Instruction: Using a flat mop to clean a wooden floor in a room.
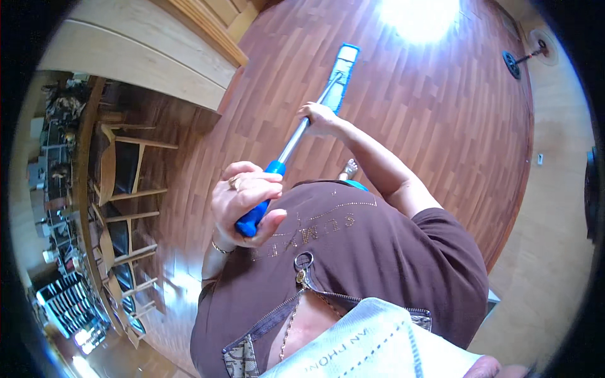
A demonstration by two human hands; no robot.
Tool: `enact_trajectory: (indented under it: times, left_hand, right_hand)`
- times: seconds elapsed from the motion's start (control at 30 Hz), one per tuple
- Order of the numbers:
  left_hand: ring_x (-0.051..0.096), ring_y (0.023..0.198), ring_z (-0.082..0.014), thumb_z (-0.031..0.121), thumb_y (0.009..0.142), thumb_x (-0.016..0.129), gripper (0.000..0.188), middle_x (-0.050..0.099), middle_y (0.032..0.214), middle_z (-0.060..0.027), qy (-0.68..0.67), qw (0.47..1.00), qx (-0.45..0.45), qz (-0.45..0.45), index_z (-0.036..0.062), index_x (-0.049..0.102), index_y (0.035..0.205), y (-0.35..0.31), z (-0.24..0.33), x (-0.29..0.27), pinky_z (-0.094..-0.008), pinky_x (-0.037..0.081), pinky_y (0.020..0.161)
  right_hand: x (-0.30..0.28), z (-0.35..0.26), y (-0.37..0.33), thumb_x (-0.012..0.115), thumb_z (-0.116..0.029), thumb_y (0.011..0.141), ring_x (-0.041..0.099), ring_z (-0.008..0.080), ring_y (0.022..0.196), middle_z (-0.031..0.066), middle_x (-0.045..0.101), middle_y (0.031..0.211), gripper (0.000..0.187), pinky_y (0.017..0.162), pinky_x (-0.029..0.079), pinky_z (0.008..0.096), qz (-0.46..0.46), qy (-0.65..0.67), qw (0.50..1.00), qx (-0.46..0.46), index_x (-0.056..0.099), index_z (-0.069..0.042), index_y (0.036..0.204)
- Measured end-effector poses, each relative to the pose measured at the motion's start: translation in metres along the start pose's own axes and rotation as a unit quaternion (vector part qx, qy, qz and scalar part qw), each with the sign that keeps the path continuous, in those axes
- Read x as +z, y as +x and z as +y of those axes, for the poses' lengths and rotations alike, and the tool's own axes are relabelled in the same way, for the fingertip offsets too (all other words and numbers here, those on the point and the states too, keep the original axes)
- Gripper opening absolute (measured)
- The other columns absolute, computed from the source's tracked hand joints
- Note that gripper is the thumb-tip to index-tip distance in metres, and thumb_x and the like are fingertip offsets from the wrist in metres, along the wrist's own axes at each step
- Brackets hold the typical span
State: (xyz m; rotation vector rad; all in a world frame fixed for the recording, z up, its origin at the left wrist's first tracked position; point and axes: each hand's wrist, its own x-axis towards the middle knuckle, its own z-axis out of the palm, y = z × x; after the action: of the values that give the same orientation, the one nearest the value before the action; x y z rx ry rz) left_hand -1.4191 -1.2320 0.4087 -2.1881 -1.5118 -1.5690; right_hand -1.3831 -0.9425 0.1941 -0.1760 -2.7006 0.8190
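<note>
A flat mop with a blue-edged, pale head (345, 66) lies on the wooden floor ahead of me. Its metal pole (293, 141) slants back toward my chest and ends in a blue grip (257, 214). My left hand (242, 198) is wrapped round that grip, with a ring and a bracelet showing on it. Farther down the pole, my right hand (322, 118) is closed around the metal tube, its arm stretched forward. One of my feet (350, 167) shows just below the right forearm.
On the left, several wooden chairs with dark seats (126, 167) line a long table (85, 157) crowded with items. A pale cabinet (151, 53) stands at the upper left. By the right wall (558, 189) is a dark round-based stand (512, 64). Bright light glares off the far floor.
</note>
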Motion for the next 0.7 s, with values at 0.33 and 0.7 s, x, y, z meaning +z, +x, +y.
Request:
enact_trajectory:
  times: [0.33,0.7]
  left_hand:
    - [0.068,0.069,-0.0202,0.032,0.081,0.075,0.028,0.065,0.072,-0.0036,0.110,0.994,0.014,-0.025,0.0062,0.066,0.087,0.050,0.034,0.059,-0.0345,0.050,0.066]
    - [0.069,0.076,-0.0230,0.036,0.084,0.071,0.029,0.068,0.076,-0.0058,0.062,0.998,0.000,-0.033,0.0070,0.064,0.085,0.068,0.036,0.027,-0.0392,0.048,0.078]
  right_hand:
    - [0.025,0.034,0.026,0.062,-0.020,0.064,0.059,0.0376,0.061,0.0127,0.059,0.062,0.009,0.053,0.047,0.0460,-0.093,0.103,0.973,-0.184,0.057,-0.013,0.061]
    - [-0.035,0.003,0.027,0.066,-0.024,0.067,0.063,0.0359,0.066,0.0136,0.062,0.064,0.011,0.057,0.051,0.0454,-0.071,-0.002,0.996,-0.054,0.065,-0.013,0.068]
